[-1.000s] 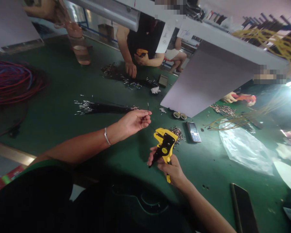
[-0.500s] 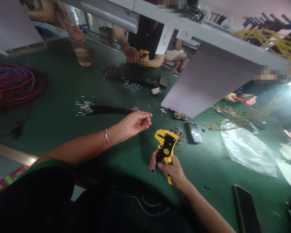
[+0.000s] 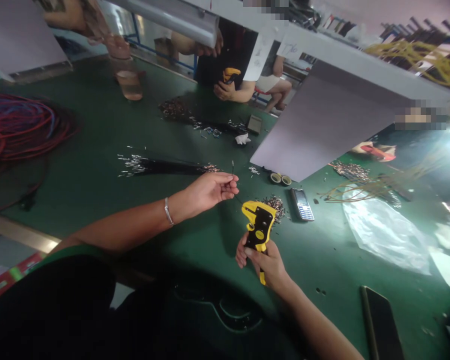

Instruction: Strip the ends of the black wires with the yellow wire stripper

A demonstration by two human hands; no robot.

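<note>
Nearest, at the lower right, a smartphone lies on the green table. Right of the frame's centre, the right hand has its fingers curled round the handles of a yellow-and-black wire stripper, nose pointing up and left. Just above and left, the left hand pinches a thin black wire between thumb and fingertips; its silvery terminal sticks up past them, and the other end runs down to the stripper's nose. Whether the blades grip it is too small to tell.

Beside the stripper's head lies a pile of small clippings, with a keypad phone to its right. Beyond the left hand, left of centre, lies a bundle of black wires, silvery tips leftward, coppery ends rightward.

The pile suggests many pieces already worked; this wire looks midway, and how many in the bundle remain untreated cannot be told. Farther, at upper centre, a co-worker's hand holds an orange-yellow tool.
</note>
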